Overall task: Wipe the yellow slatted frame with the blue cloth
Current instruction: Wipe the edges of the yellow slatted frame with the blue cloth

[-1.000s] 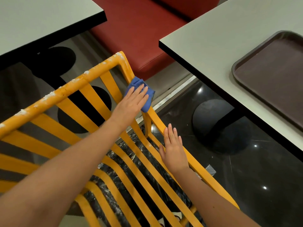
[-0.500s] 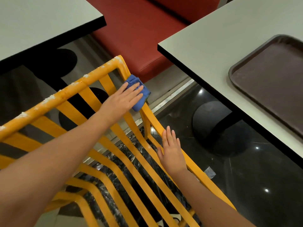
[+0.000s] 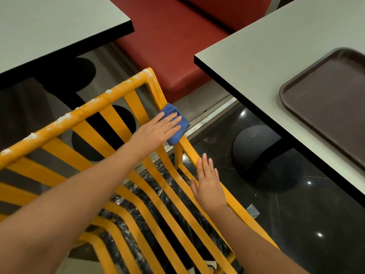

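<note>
Head view: blue cloth under left grip

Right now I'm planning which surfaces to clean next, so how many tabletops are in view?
2. One tabletop is at the upper left; the other tabletop is at the right and carries a brown tray. Others may lie outside the frame.

Two grey-topped tables with black edges: one table at upper left, a second table at right. A dark brown tray lies on the right table, cut off by the frame edge. A red upholstered bench seat runs between and behind them. Round black table bases stand on a glossy dark floor showing light reflections.
</note>
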Motion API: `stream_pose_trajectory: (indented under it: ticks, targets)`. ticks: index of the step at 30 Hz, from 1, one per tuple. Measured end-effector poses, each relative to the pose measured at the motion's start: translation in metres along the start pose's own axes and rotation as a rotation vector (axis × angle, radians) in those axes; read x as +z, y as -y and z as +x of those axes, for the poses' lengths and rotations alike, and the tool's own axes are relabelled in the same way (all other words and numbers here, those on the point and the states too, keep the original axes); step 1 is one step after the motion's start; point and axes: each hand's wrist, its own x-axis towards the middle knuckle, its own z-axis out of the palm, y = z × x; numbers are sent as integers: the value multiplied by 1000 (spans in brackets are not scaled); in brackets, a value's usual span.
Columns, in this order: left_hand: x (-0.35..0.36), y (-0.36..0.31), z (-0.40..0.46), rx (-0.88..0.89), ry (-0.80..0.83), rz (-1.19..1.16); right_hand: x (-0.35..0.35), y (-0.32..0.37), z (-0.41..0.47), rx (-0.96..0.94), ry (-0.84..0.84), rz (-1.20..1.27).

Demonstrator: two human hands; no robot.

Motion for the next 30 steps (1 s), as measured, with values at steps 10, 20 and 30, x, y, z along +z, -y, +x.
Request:
stream_pose_trajectory:
  ticks: [10, 20, 30]
  targets:
    - [14, -15, 7, -232, -62, -98, -4, 12, 21, -34, -28, 17]
    - [-2, 6, 0, -75, 11, -20, -5, 20, 19, -35, -16, 3]
    - [10, -4, 8, -213, -63, -84, -5, 22, 22, -23, 7, -28]
